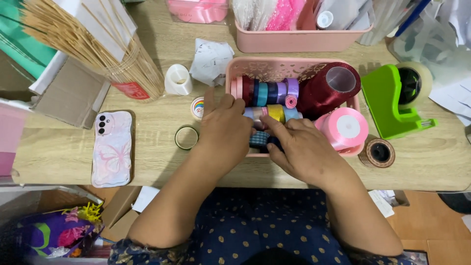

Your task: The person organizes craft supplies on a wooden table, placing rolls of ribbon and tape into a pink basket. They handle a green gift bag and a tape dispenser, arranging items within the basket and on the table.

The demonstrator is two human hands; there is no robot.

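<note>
A pink basket (pixel 274 68) on the wooden desk holds several ribbon rolls in a row (pixel 267 92), a big dark red ribbon spool (pixel 327 88) and a pink ribbon spool (pixel 346 128). My left hand (pixel 223 128) rests at the basket's front left, fingers touching the small rolls. My right hand (pixel 297 147) reaches in from the front, its fingers pinching among the small rolls by a checked blue one (pixel 259 139) and a yellow one (pixel 276 113). What exactly each hand grips is hidden.
A phone in a butterfly case (pixel 112 147), a thin green tape ring (pixel 187 137) and a small sticker roll (pixel 197 107) lie left. A bundle of wooden sticks (pixel 93 46), a white holder (pixel 177 80), a green tape dispenser (pixel 397 98), a brown tape roll (pixel 379 152) and another pink bin (pixel 299 39) surround the basket.
</note>
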